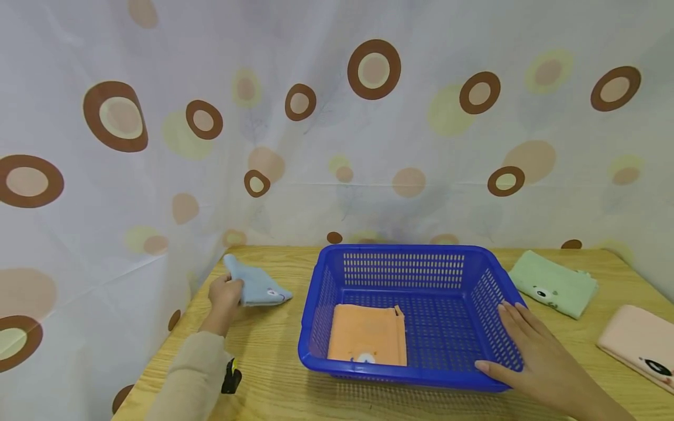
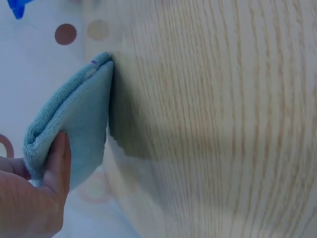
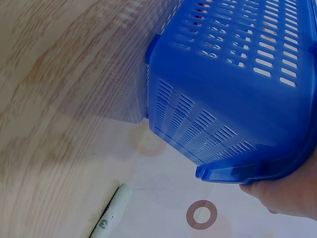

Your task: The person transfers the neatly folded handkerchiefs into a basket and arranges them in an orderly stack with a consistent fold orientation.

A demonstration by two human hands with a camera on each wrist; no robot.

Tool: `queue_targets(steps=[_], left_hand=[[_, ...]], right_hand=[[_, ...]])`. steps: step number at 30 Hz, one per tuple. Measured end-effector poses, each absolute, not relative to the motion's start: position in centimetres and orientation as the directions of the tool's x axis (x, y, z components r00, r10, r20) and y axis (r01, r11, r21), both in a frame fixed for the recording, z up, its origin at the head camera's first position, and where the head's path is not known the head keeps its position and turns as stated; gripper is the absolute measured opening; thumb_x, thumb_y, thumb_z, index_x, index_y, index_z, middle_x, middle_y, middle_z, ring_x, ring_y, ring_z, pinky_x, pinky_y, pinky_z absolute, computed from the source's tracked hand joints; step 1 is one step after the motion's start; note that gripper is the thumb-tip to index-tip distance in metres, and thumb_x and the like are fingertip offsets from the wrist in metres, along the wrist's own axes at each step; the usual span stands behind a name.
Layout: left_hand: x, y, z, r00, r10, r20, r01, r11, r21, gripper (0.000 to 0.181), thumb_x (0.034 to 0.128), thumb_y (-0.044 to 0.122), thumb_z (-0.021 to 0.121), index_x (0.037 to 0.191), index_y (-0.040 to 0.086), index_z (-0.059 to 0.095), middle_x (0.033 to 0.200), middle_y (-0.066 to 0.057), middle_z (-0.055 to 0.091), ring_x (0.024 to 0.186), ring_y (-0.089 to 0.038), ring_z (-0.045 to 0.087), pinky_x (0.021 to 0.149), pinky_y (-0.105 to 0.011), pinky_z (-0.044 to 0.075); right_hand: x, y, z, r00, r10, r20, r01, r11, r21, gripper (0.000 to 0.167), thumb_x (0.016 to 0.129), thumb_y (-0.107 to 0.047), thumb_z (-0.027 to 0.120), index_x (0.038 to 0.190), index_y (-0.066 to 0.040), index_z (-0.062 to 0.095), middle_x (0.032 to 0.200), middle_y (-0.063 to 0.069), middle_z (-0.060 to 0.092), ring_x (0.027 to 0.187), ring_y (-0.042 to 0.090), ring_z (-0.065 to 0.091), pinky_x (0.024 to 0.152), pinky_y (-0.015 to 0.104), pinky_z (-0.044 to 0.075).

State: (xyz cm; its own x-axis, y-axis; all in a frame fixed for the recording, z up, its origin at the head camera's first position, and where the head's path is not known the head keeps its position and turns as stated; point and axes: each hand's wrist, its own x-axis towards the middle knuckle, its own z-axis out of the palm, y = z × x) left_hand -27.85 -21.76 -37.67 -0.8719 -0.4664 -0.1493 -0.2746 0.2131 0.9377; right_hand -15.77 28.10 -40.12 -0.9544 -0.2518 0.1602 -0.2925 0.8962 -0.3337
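Note:
On the left side of the table, my left hand point(image 1: 225, 292) pinches a folded light-blue towel point(image 1: 258, 285) by one end. A small animal face marks the towel, which hangs tilted. Thumb and fingers grip its folded edge in the left wrist view, where the towel point(image 2: 77, 116) casts a shadow on the wood. My right hand point(image 1: 542, 362) lies across the front right corner of a blue plastic basket point(image 1: 400, 379), fingers straight and spread over the rim. Inside the basket, on its left side, lies a folded orange towel point(image 1: 368, 333).
A folded green towel point(image 1: 553, 283) lies right of the basket at the back. A folded pink towel point(image 1: 639, 345) sits at the table's right. A patterned curtain point(image 1: 316, 146) hangs behind and along the left of the wooden table point(image 1: 274, 362).

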Motion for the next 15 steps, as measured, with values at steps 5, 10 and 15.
queue_targets(steps=[5,10,15], left_hand=[[-27.9,-21.3,-37.0,-0.879,-0.463,-0.115,-0.277,0.299,0.913,0.052,0.0856,0.005,0.042,0.136,-0.009,0.039,0.134,-0.031,0.042,0.116,-0.038,0.05,0.085,-0.033,0.05],[-27.8,-20.9,-36.4,-0.889,-0.447,-0.096,-0.269,0.342,0.9,0.05,0.0854,0.005,0.043,0.133,-0.01,0.042,0.128,-0.032,0.047,0.104,-0.033,0.055,0.066,-0.022,0.049],[-27.6,-20.6,-36.0,-0.898,-0.433,-0.078,-0.245,0.345,0.906,0.05,0.0852,0.005,0.043,0.133,-0.011,0.041,0.124,-0.033,0.049,0.097,-0.03,0.056,0.061,-0.02,0.049]], right_hand=[[-15.9,28.1,-40.3,-0.956,-0.251,0.154,-0.29,0.894,-0.342,0.098,0.084,-0.052,0.059,0.144,0.011,0.012,0.15,0.033,0.01,0.14,0.044,-0.007,0.111,0.053,-0.015],[-15.8,28.0,-40.3,-0.952,-0.252,0.175,-0.299,0.892,-0.34,0.098,0.083,-0.051,0.06,0.144,0.01,0.013,0.149,0.034,0.012,0.141,0.043,-0.007,0.112,0.047,-0.019],[-15.7,27.9,-40.1,-0.952,-0.249,0.175,-0.296,0.893,-0.339,0.099,0.083,-0.051,0.06,0.144,0.01,0.012,0.149,0.034,0.013,0.141,0.043,-0.007,0.111,0.043,-0.021]])
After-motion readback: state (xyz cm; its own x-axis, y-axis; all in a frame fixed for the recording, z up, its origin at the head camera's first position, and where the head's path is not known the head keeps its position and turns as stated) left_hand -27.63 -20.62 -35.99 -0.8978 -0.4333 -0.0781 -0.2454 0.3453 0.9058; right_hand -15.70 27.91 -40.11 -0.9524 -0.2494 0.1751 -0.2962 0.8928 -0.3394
